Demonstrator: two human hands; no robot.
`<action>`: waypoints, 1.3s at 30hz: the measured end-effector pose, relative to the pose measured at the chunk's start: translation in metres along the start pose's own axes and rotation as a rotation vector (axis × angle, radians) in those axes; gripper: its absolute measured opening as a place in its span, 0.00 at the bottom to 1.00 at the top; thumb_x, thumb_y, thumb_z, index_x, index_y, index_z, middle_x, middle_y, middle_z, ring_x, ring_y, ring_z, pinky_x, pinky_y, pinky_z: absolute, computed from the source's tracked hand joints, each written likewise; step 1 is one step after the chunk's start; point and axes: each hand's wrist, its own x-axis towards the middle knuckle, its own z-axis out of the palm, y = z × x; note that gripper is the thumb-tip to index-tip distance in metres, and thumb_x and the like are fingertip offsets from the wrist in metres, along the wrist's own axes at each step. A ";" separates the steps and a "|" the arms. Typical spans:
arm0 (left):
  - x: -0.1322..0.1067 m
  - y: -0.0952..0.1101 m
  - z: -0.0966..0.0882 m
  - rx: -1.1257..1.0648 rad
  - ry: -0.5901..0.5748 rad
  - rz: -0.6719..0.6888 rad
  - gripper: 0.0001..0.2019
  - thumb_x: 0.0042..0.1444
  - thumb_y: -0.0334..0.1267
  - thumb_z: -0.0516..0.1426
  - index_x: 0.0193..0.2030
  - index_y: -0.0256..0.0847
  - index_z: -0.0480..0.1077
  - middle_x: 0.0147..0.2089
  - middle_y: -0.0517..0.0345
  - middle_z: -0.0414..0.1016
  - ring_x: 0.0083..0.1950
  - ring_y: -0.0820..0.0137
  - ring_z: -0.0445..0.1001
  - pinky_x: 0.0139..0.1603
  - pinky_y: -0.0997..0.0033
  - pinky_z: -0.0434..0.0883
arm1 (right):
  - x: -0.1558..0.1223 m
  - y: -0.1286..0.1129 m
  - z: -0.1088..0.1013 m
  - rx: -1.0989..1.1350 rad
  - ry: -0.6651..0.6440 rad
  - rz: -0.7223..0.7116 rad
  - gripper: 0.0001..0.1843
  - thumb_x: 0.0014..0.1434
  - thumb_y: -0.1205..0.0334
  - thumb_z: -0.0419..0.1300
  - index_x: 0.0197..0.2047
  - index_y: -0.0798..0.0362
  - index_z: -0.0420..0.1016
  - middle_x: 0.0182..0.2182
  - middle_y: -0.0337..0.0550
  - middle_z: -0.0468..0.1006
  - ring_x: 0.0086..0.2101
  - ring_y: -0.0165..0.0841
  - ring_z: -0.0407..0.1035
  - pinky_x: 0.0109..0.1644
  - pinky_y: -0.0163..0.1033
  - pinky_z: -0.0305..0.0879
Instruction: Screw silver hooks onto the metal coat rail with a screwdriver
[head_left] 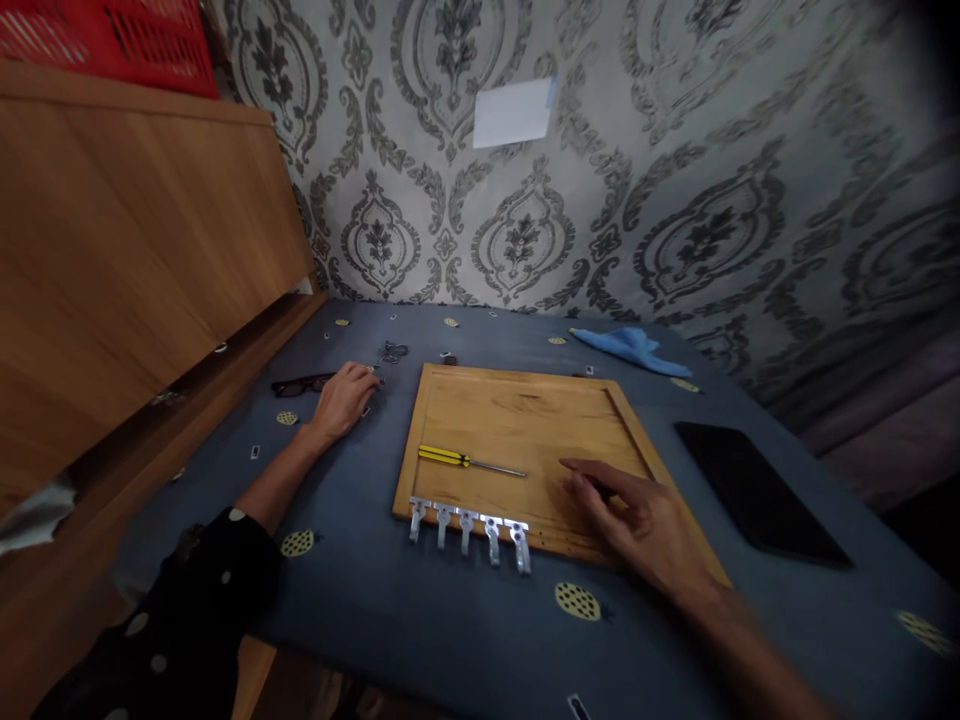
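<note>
My left hand (345, 400) rests on the tablecloth, its fingers drawn together over something small and dark at the tips that I cannot make out. Just beyond it lies a small cluster of metal hooks (394, 351). A wooden board with a raised frame (555, 420) lies flat in the middle. Along its front edge sits a row of several silver metal hooks (466, 530). On the board lies a screwdriver (469, 460) with a yellow and black handle. My right hand (641, 515) hovers over the board's right part, index finger stretched out, thumb apart, holding nothing visible.
Dark-framed glasses (300, 385) lie beside my left hand. A black tablet-like slab (757, 490) is on the right, and a blue cloth (634, 348) near the wall. A wooden cabinet (150, 220) bounds the left side, with a red basket (112, 50) on top.
</note>
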 end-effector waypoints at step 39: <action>0.002 -0.024 -0.013 -0.046 -0.207 -0.265 0.18 0.66 0.45 0.58 0.57 0.38 0.70 0.57 0.47 0.73 0.55 0.62 0.75 0.55 0.54 0.77 | 0.000 -0.012 -0.014 0.036 0.050 -0.002 0.17 0.64 0.54 0.56 0.44 0.54 0.83 0.31 0.47 0.85 0.30 0.37 0.80 0.22 0.33 0.70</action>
